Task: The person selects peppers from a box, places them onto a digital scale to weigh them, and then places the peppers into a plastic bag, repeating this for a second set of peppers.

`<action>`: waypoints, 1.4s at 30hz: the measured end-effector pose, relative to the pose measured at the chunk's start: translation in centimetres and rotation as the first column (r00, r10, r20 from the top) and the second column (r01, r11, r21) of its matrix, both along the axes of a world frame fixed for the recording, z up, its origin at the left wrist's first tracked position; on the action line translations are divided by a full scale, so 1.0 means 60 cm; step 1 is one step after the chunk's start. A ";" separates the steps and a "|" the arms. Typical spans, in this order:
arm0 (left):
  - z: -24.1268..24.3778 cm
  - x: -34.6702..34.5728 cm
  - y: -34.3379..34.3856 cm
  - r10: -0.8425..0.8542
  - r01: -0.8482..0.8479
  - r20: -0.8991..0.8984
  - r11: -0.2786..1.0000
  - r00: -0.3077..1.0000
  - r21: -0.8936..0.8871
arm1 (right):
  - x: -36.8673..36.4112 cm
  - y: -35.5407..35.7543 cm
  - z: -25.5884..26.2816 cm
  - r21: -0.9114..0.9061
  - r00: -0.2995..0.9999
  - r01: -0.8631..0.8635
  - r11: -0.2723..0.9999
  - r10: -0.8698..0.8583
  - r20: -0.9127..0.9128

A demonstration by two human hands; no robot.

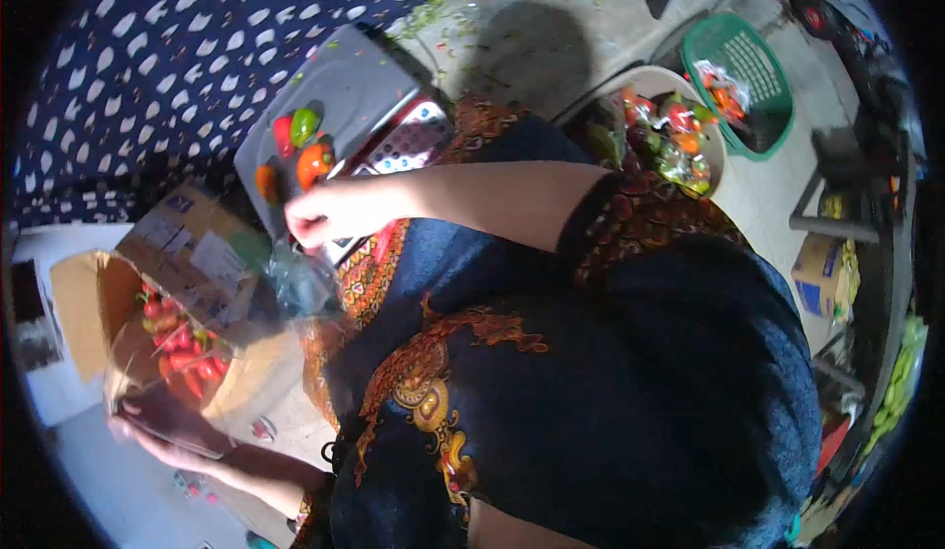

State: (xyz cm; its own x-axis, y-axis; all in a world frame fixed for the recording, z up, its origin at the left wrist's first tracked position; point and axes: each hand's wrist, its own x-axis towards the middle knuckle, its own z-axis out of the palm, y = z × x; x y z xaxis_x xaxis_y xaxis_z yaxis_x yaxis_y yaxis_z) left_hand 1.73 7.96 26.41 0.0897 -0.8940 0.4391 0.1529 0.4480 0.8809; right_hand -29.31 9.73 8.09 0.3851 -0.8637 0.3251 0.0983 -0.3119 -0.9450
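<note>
Thumb on one side and fingers on the other, my left hand (166, 446) grips the lower flap of an opened cardboard box (77, 320). Red peppers (188, 361), some partly green, lie inside it. My right hand (332, 213) is curled over the near edge of a grey tray or board (336, 84). Just below its fingers hangs a clear plastic bag (299, 283); whether they pinch it cannot be told. Beside this hand are an orange pepper (315, 164), a green pepper (303, 127), a red pepper (283, 136) and a darker orange pepper (266, 182).
A patterned case (413, 136) lies at the tray's right edge. At the upper right, a round tub (712, 102) holds bagged peppers, next to a green plastic basket (779, 99) with another bag. Dark patterned cloth (184, 54) hangs at upper left. A smaller carton (816, 276) sits far right.
</note>
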 end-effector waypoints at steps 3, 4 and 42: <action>0.001 0.097 -0.055 -0.032 0.018 0.192 0.997 0.981 0.074 | -0.004 -0.014 0.008 0.103 0.908 0.055 0.993 -0.093 0.408; -0.004 0.084 -0.040 -0.003 -0.008 0.301 0.999 0.954 0.036 | -0.001 -0.009 0.016 0.138 0.938 0.057 0.989 -0.100 0.331; -0.042 0.052 -0.022 0.367 -0.384 0.318 0.923 0.874 -0.012 | -0.001 -0.006 0.000 0.193 0.823 0.442 0.876 -0.481 0.303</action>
